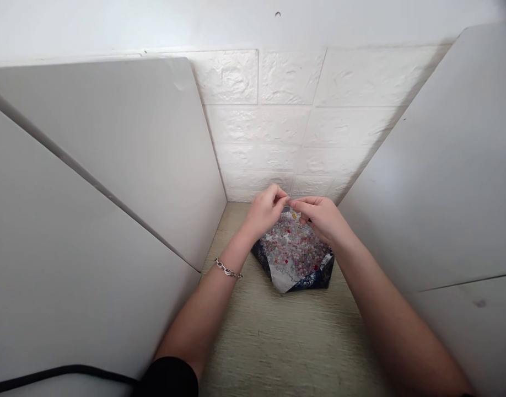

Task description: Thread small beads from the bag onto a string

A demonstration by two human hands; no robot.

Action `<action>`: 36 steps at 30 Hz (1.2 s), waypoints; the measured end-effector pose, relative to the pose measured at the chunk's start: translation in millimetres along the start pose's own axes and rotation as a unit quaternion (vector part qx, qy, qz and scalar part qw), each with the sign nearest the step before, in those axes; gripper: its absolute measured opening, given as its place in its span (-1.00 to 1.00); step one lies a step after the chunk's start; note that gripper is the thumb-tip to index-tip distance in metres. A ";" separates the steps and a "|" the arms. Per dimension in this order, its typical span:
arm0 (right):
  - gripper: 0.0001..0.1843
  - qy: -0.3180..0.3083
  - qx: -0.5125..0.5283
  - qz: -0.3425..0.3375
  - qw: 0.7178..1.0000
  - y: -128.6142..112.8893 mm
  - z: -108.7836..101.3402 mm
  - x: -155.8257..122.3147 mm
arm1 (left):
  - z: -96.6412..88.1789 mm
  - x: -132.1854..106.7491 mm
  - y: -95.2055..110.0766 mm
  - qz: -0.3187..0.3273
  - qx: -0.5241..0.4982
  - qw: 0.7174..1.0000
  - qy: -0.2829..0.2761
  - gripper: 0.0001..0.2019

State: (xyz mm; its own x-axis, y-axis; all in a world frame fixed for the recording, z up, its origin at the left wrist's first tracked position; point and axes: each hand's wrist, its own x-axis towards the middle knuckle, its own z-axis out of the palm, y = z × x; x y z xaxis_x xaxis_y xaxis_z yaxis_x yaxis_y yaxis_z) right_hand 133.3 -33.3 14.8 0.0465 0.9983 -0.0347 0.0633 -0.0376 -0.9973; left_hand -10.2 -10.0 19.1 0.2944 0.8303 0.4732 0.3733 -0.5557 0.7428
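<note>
Fingertips of the left hand [266, 209] and the right hand [321, 216] are pinched closed and meet just above the bead tray [315, 278]; what they pinch is too small to tell. The dark blue tray, heaped with tiny mixed beads [292, 248], rests on the wooden desk [278, 342] between white side panels [133, 165]. A chain bracelet [227, 269] circles the left wrist.
</note>
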 end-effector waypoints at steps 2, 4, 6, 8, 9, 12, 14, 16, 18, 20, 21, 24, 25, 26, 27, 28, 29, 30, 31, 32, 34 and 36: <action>-0.81 0.006 0.010 -0.002 1.000 0.3 1.5 0.3 | 1.5 -1.0 0.3 0.033 0.034 0.999 0.008 -0.92; -0.85 0.018 0.016 -0.003 1.000 -0.1 3.0 0.2 | 3.7 -1.7 -1.1 0.063 0.067 0.996 0.018 -0.92; -0.88 0.027 0.021 -0.001 0.999 -1.1 4.3 -0.4 | 6.0 -2.3 -3.8 0.094 0.105 0.989 0.035 -0.92; -0.89 0.023 0.030 0.000 0.999 -2.4 5.6 -1.2 | 8.2 -3.0 -7.1 0.128 0.144 0.980 0.054 -0.91; -0.89 0.018 0.037 0.000 0.999 -3.1 6.2 -1.7 | 9.1 -3.4 -8.5 0.146 0.163 0.974 0.064 -0.90; -0.87 0.013 0.053 -0.007 0.998 -3.9 8.4 -2.7 | 10.9 -4.4 -11.0 0.199 0.213 0.952 0.095 -0.89; -0.86 0.018 0.060 -0.021 0.998 -3.2 9.5 -2.8 | 11.4 -4.9 -11.0 0.226 0.246 0.936 0.112 -0.87; -0.85 0.022 0.060 -0.034 0.997 -1.9 10.1 -2.3 | 11.5 -5.4 -10.4 0.243 0.281 0.920 0.126 -0.86; -0.85 0.019 0.052 -0.039 0.998 -0.6 10.3 -1.8 | 11.7 -6.1 -10.0 0.261 0.309 0.904 0.140 -0.85; -0.85 0.007 0.039 -0.038 0.998 0.0 10.2 -1.8 | 12.2 -6.7 -10.0 0.281 0.322 0.891 0.154 -0.86; -0.84 0.001 0.034 -0.038 0.999 -0.1 10.2 -2.0 | 12.6 -7.0 -10.0 0.290 0.320 0.887 0.161 -0.87; -0.83 -0.012 0.031 -0.048 0.998 -1.7 10.1 -3.3 | 13.4 -7.4 -9.2 0.290 0.287 0.896 0.177 -0.89; -0.83 -0.013 0.036 -0.057 0.998 -2.5 10.1 -3.8 | 13.3 -7.4 -8.6 0.279 0.270 0.904 0.178 -0.89; -0.84 -0.016 0.047 -0.064 0.997 -3.5 10.2 -4.4 | 13.0 -7.3 -7.7 0.262 0.250 0.915 0.177 -0.89; -0.85 -0.022 0.063 -0.069 0.995 -4.4 10.4 -4.9 | 12.5 -7.2 -6.8 0.239 0.226 0.929 0.173 -0.90; -0.86 -0.030 0.082 -0.070 0.994 -5.3 10.6 -5.3 | 11.9 -7.1 -5.7 0.211 0.199 0.942 0.167 -0.91; -0.86 -0.039 0.101 -0.067 0.992 -5.9 11.0 -5.8 | 11.2 -7.0 -4.7 0.181 0.171 0.955 0.163 -0.91; -0.86 -0.049 0.118 -0.060 0.990 -6.4 11.5 -6.1 | 10.6 -7.0 -3.8 0.152 0.146 0.965 0.158 -0.91; -0.86 -0.056 0.131 -0.050 0.989 -6.6 12.3 -6.4 | 10.2 -7.1 -3.1 0.128 0.126 0.972 0.153 -0.91; -0.86 -0.059 0.138 -0.040 0.988 -6.5 13.1 -6.7 | 10.0 -7.2 -2.6 0.112 0.112 0.976 0.148 -0.91; -0.85 -0.050 0.147 -0.025 0.988 -5.8 14.9 -6.9 | 10.5 -7.8 -2.2 0.101 0.101 0.980 0.140 -0.91; -0.81 -0.033 0.160 -0.018 0.986 -5.0 16.2 -6.8 | 11.5 -8.6 -2.3 0.101 0.099 0.980 0.137 -0.91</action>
State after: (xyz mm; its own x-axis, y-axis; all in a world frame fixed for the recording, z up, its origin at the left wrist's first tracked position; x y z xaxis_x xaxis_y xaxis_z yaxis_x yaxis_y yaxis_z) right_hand 116.5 -39.2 18.9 -0.0166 0.9998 0.0067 -0.2540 0.0022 -0.9672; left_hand -3.5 -16.5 7.9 0.1425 0.6670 0.7313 0.5034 -0.6850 0.5266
